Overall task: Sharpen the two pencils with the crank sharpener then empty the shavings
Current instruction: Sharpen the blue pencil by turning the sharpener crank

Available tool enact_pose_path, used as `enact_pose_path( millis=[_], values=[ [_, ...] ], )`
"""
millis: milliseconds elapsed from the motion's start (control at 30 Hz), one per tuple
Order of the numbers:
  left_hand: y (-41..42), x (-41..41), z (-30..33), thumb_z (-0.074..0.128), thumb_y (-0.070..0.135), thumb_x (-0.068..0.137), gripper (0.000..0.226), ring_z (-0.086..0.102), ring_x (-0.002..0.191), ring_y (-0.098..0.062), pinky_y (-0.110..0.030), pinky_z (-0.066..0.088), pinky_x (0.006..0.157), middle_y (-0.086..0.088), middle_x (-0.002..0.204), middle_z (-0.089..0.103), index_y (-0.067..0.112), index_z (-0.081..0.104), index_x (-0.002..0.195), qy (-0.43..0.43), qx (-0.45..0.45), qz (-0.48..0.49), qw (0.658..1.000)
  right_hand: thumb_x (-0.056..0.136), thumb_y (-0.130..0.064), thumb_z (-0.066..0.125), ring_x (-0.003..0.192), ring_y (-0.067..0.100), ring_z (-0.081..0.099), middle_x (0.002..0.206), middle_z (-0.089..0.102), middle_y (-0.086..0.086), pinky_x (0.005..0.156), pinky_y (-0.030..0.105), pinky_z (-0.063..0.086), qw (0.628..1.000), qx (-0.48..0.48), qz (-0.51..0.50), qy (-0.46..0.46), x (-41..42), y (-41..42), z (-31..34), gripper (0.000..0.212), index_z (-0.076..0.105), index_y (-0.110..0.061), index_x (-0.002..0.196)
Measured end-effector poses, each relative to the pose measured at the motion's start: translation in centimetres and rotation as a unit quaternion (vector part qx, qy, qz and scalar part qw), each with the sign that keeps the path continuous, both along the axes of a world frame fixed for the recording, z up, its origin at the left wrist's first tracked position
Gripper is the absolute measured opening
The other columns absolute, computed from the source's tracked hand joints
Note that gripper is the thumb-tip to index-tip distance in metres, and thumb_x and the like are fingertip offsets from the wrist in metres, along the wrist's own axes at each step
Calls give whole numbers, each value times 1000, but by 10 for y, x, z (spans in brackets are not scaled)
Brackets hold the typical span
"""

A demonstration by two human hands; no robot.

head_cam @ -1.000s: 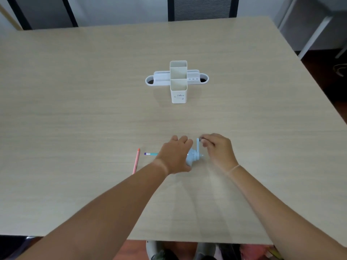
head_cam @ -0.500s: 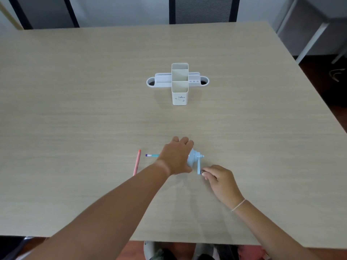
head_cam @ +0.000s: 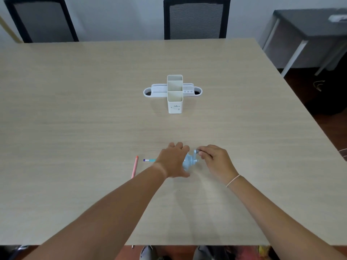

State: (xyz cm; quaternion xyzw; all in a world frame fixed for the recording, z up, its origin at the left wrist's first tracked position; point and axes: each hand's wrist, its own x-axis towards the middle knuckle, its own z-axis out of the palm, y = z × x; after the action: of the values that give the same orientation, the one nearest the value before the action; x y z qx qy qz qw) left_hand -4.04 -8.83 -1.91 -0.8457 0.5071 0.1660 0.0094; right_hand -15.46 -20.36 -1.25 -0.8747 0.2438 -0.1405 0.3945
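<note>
While the small pale-blue plastic crank sharpener [head_cam: 188, 163] sits near the front middle of the light wood-grain table [head_cam: 75, 113], the left hand [head_cam: 173, 161] is clamped over its body. The right hand [head_cam: 216, 162] pinches the crank knob at the top of its turn. A teal pencil [head_cam: 149, 160] sticks out leftward from under the left hand — a pink pencil [head_cam: 134, 167] lies apart, further left. Beyond stands a white cross-shaped desk organiser [head_cam: 174, 92].

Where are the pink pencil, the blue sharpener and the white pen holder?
pink pencil [head_cam: 134, 167], head view, middle of its shaft
blue sharpener [head_cam: 188, 162], head view, its body beside the crank
white pen holder [head_cam: 174, 106], head view, front wall
</note>
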Motion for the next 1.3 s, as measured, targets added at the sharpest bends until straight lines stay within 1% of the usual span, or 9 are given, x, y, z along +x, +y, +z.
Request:
enact_pose_path(
  millis=[200,433,533,633,800,967,1067,1200,1300],
  values=[
    [4,8,7,69,59,65,102,36,126,-27,-43,35,105,0,144,31,32,14,146,8,-15,-21,1000,88,-10,57,81,18,57,86,64,12,67,10,38,1000,12,-1,19,-3,0,7,23,66,-8,110],
    [31,34,33,73,51,68,101,27,136,-25,-42,29,111,2,149,28,32,14,147,79,-39,41,995,85,-15,63,79,22,49,78,56,7,77,24,36,994,-109,10,-18,1,12,34,30,62,-8,115],
    [51,45,34,72,46,71,95,30,135,-25,-42,31,112,2,147,32,29,18,147,91,-13,60,994,85,-19,62,100,32,52,104,61,15,88,32,41,988,-128,84,18,11,29,42,37,57,-9,121],
    [65,51,28,70,38,77,83,34,133,-25,-39,33,112,-2,145,36,25,25,146,99,7,72,992,85,-27,61,122,26,42,130,51,8,102,32,34,978,-121,144,94,24,45,40,51,46,-13,131],
    [68,48,19,61,27,87,54,45,127,-21,-29,36,105,-4,136,49,18,43,137,116,-8,85,989,78,-30,67,129,24,35,137,43,5,108,36,33,951,-128,188,211,45,54,30,67,38,-9,134],
    [64,46,13,51,24,93,39,49,123,-23,-31,38,101,-6,130,54,15,52,131,87,-15,82,993,77,-28,68,123,27,43,130,50,9,101,39,39,939,-141,177,261,56,54,24,57,45,-6,124],
    [61,46,11,48,22,94,28,55,109,-27,-36,45,91,-10,113,60,11,66,112,82,-21,74,994,76,-26,69,116,28,48,123,54,9,92,36,40,936,-150,172,267,60,54,22,49,49,-6,117],
    [60,48,9,47,20,92,28,50,83,-25,-39,43,76,-6,82,48,1,67,86,78,-24,75,994,76,-23,70,115,28,50,122,56,10,92,36,41,933,-160,166,277,64,56,22,49,50,-6,117],
    [61,50,6,49,20,92,29,43,77,-20,-33,34,67,1,68,37,0,66,81,80,-38,78,993,76,-23,69,114,28,50,121,56,11,91,36,41,931,-163,166,283,66,56,22,48,50,-6,116]
  ],
)
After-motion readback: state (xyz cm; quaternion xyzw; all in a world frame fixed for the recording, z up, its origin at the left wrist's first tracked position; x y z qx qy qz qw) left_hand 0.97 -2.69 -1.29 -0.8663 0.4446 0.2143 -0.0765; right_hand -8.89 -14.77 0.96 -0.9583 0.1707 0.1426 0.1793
